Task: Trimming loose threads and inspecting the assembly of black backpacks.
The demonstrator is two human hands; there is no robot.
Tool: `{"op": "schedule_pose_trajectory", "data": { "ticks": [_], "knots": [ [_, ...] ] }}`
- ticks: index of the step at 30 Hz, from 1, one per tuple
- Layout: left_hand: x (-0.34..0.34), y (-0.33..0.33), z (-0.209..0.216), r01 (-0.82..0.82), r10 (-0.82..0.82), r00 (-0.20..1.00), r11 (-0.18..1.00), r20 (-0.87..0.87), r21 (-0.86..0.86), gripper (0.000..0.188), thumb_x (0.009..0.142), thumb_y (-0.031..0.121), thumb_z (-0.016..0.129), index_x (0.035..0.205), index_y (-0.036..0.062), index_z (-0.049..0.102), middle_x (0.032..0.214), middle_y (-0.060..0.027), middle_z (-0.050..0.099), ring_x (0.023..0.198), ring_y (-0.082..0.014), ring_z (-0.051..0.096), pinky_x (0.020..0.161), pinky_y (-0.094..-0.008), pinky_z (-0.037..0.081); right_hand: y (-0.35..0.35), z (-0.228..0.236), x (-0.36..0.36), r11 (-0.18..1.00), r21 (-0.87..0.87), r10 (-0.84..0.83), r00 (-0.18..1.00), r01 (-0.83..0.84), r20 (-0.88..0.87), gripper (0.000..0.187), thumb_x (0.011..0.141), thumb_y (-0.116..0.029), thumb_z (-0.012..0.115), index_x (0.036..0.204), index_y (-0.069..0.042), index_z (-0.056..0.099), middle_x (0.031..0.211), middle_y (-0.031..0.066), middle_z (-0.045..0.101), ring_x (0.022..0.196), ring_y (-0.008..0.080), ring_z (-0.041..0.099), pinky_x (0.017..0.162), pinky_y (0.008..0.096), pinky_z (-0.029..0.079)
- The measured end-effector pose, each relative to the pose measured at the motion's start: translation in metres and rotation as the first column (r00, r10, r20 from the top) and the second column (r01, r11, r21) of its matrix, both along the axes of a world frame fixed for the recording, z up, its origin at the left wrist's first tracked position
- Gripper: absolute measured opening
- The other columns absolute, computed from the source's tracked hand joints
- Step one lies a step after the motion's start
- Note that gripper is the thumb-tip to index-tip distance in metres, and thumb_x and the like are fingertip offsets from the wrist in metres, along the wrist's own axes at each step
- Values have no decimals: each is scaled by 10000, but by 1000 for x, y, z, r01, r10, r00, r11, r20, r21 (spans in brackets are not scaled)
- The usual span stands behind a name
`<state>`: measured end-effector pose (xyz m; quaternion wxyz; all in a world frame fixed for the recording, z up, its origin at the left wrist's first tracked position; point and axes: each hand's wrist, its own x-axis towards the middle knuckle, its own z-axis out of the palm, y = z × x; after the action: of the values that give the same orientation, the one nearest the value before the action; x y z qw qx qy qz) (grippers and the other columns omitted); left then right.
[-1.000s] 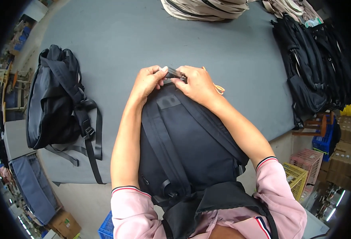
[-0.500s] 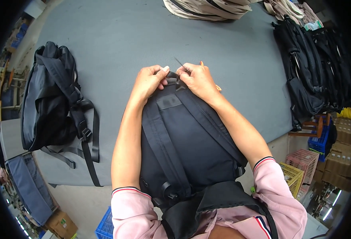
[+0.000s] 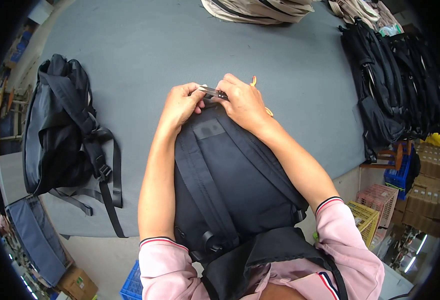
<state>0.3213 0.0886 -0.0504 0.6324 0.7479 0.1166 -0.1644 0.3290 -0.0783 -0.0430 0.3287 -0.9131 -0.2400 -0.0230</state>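
The black backpack (image 3: 230, 180) lies straps-up on the grey desk (image 3: 145, 60) right in front of me, its bottom end against my body and its top edge pointing away. At that top edge I hold a small metal tool (image 3: 213, 92), thin and silvery, which looks like thread snips, though it is too small to tell for sure. A second ago it sat tucked between my hands; half a second ago it stood up at an angle; now it lies flat along the top seam, so I judge I am back to working on the seam itself. My left hand (image 3: 180, 104) has its fingers closed narrow on one end of the tool, and my right hand (image 3: 242, 102) is curled over the other end, pressing the fabric. Something orange (image 3: 254, 80) peeks from behind my right hand. Another black backpack (image 3: 62, 130) lies well apart to my left, and a stack of black bags (image 3: 395, 85) lies at the right.
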Motion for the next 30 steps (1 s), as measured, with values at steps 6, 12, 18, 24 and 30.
{"op": "schedule_pose_trajectory", "data": {
  "ticks": [6,12,18,24,30],
  "knots": [
    [3,-4,2,42,-42,999,995,-3,89,208,909,242,551,834,66,633,629,33,550,520,-33,465,475,-175,337,-9,-20,13,980,197,-27,998,38,-57,124,790,-103,652,818,-16,568,708,46,541,609,170,534,535,291,410],
    [3,-2,4,13,-13,999,1000,-31,-4,214,911,255,549,849,73,641,638,31,563,528,-30,472,474,-173,327,-12,-11,17,746,626,307,716,228,-627,99,829,-155,600,813,-79,540,637,-54,456,539,21,367,500,176,271],
    [2,-2,4,32,-32,999,999,-31,-19,210,913,245,540,860,71,645,658,28,580,550,-30,488,481,-173,330,-19,-6,20,705,664,443,577,248,-686,123,817,-184,580,853,-76,535,623,-67,430,538,24,354,485,190,241],
    [2,-4,-4,-24,18,999,990,46,139,208,910,232,536,883,61,650,681,16,599,562,-32,502,494,-170,339,-27,1,23,182,889,820,434,420,-373,286,843,-216,497,602,-97,399,625,-21,345,514,68,330,441,205,250],
    [2,2,-1,-26,26,1000,998,5,-64,194,897,201,548,877,42,657,696,0,612,577,-42,525,490,-171,350,-23,11,4,787,539,102,797,301,-595,218,838,-230,582,767,-31,531,693,47,517,596,114,492,536,242,387]
  ]
}}
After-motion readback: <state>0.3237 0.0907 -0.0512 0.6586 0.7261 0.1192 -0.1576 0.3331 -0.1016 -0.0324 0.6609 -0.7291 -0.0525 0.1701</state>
